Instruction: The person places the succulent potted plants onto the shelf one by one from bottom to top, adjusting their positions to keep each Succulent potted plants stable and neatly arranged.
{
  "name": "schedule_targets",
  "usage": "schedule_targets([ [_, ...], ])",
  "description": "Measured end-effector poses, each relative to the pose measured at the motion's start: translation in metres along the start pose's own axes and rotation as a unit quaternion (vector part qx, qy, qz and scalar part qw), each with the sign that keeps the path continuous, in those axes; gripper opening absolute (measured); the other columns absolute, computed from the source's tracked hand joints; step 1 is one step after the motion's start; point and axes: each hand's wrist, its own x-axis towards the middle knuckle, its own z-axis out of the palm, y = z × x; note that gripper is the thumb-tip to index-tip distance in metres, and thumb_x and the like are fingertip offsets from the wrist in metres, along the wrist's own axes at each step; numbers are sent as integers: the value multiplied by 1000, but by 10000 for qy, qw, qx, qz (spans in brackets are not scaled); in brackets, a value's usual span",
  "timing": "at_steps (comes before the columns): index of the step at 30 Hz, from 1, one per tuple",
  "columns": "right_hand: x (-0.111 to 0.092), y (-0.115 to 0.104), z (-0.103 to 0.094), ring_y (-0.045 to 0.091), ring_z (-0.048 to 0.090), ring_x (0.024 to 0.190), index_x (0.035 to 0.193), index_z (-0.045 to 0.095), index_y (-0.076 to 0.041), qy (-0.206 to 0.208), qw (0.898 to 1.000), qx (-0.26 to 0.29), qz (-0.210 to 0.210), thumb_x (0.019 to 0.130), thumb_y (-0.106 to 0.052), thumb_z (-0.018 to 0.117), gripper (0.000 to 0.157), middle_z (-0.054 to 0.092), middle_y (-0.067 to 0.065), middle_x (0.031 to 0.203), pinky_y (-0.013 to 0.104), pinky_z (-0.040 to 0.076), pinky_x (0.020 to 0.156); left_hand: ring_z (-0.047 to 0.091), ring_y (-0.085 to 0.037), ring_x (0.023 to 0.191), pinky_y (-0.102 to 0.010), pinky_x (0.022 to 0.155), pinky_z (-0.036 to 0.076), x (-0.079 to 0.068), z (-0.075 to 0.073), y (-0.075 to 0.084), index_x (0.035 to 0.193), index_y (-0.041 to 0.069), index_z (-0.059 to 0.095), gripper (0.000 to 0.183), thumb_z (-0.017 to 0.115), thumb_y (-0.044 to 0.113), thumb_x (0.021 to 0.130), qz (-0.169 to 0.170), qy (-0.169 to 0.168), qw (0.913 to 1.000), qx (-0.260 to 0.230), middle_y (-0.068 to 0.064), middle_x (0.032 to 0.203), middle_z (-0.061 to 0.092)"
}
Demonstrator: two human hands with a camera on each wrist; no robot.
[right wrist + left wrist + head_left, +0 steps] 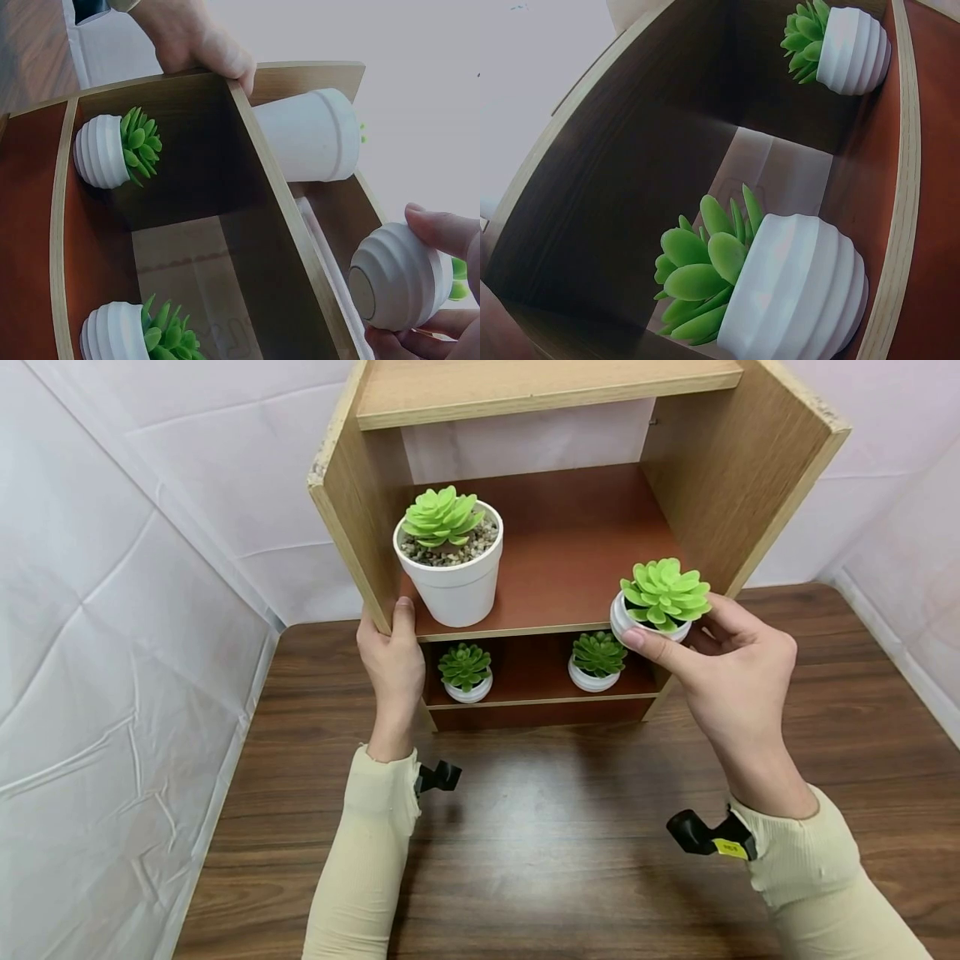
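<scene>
My right hand (738, 672) grips a small potted succulent (666, 597) with a ribbed white pot, thumb in front and fingers behind. It is at the right front of the middle shelf (570, 539); the right wrist view shows the pot's underside (363, 292) tipped into sight. My left hand (393, 664) holds the left side panel of the wooden shelf unit (360, 527), its thumb over the front edge. Close above that thumb, a larger white pot with a succulent and pebbles (457, 585) stands on the middle shelf.
Two small potted succulents, one at left (467, 672) and one at right (597, 662), stand on the lower shelf. The unit's top board (547, 385) lies above. A brown wood-grain table (525, 843) supports the unit, with pale sheeting (150, 610) behind and beside it.
</scene>
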Motion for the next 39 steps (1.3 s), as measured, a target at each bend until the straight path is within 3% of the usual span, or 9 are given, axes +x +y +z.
schedule_targets([
  [8,1,-4,3,23,66,89,103,75,3,105,9998,-66,125,61,11,89,45,70,16,101,25,52,80,57,-19,109,-32,94,42,-1,0,1,123,-6,61,30,54,7,97,-112,-41,9999,-37,-17,116,64],
  [22,9,0,5,24,67,92,103,75,3,-100,9998,-65,131,62,10,89,44,69,16,104,25,52,82,58,-18,106,-32,92,43,-2,-1,1,122,-6,62,30,53,7,96,-119,-39,9999,20,-16,113,65],
  [31,13,0,8,23,67,90,102,75,2,-129,9998,-128,59,62,10,89,43,69,16,102,25,51,82,57,-22,105,-32,91,42,-1,0,3,123,-10,60,30,52,4,97,-203,-8,9998,-22,-24,114,63],
  [39,15,-4,11,21,67,90,102,76,-1,-94,9984,-550,5,63,6,89,42,70,12,100,24,51,83,56,-20,103,-30,90,41,0,0,2,123,-11,59,30,51,2,98,-312,-27,9995,-96,-25,113,62],
])
